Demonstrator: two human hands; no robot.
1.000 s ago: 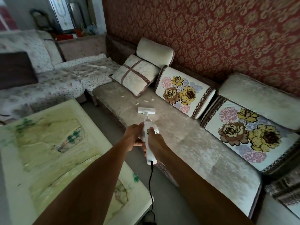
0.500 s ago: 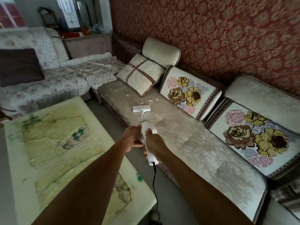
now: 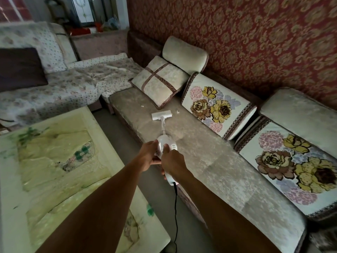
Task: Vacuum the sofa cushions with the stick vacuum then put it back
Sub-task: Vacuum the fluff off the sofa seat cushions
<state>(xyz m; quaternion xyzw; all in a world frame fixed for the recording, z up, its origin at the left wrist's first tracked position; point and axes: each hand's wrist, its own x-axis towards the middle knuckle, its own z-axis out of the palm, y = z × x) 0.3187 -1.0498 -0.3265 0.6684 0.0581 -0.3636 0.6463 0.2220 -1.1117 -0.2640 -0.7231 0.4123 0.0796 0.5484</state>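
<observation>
Gripping unlabelled stick vacuum (image 3: 166, 146), both hands.

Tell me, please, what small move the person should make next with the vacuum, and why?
Probably push the vacuum a little further forward and slightly right. Both hands, left hand and right hand, hold its body, and the nozzle rests flat on the seat cushion. One white scrap lies just beside the nozzle's right end, another scrap ahead to its left.

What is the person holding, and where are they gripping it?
Both hands, left hand and right hand, grip the white vacuum by its body and handle.
</observation>
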